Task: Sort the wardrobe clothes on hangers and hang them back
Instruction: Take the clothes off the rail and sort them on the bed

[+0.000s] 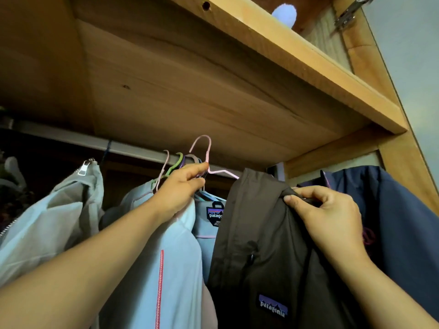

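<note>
The left hand (180, 186) pinches the neck of a pink wire hanger (206, 157), its hook raised just above the wardrobe rail (133, 149). At 3 o'clock of it, the right hand (327, 210) has its fingers (306, 192) clamped on the shoulder of a dark brown Patagonia jacket (261, 245). At 9 o'clock of the jacket hangs a pale blue jacket (171, 257); at 3 o'clock, a navy jacket (399, 222).
</note>
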Motion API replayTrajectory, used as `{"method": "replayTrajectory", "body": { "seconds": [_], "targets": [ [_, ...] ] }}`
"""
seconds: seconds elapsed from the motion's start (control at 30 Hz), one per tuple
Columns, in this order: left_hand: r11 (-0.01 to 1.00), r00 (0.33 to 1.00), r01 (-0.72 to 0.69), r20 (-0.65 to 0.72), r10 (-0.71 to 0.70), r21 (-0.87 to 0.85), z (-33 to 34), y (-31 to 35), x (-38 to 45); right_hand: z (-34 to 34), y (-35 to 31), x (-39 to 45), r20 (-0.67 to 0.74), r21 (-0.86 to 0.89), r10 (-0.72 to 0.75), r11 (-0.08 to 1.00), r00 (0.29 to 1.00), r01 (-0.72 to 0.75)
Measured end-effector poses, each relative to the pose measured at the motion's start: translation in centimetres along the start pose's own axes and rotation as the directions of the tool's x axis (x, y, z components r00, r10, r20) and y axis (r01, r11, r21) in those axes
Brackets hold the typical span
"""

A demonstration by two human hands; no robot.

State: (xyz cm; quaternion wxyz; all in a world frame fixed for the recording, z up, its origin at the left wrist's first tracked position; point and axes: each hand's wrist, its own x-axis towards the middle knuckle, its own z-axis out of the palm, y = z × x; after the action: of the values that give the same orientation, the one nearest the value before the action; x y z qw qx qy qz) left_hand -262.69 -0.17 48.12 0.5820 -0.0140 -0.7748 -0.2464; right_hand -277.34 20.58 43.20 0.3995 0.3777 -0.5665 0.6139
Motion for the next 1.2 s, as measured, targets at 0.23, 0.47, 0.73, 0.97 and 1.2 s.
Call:
{"method": "replayTrajectory", "body": {
  "seconds": [0.23, 0.47, 0.73, 0.97, 1.2],
  "targets": [
    [0.988, 0.991, -0.113, -0.084, 0.105, -0.101, 1.7, 1.4, -1.4, -4.1, 0.4, -1.8, 0.318, 0.062, 0.086, 0.992, 0.944, -0.112],
    [0.954, 0.970, -0.238, 0.099, 0.223, 0.183, 2.7, 2.1, -3.6, -8.6, 0.2, -4.2, 0.592, 0.014, 0.190, 0.969, 0.783, -0.247],
    [0.895, 0.909, -0.410, 0.152, 0.387, 0.175, 5.8, 6.9, -9.2, -13.4, -2.5, -7.4, 0.522, 0.023, 0.020, 0.999, 0.853, -0.038],
    [0.869, 0.906, -0.414, 0.213, 0.366, 0.270, 8.9, 9.9, -19.2, -15.5, -1.6, -13.5, 0.529, -0.174, 0.103, 0.985, 0.842, -0.011],
    [0.891, 0.966, -0.256, 0.118, 0.228, 0.374, 9.8, 15.3, -29.2, -20.7, -0.5, -18.8, 0.459, -0.077, 0.137, 0.990, 0.878, -0.115]
  ]
}}
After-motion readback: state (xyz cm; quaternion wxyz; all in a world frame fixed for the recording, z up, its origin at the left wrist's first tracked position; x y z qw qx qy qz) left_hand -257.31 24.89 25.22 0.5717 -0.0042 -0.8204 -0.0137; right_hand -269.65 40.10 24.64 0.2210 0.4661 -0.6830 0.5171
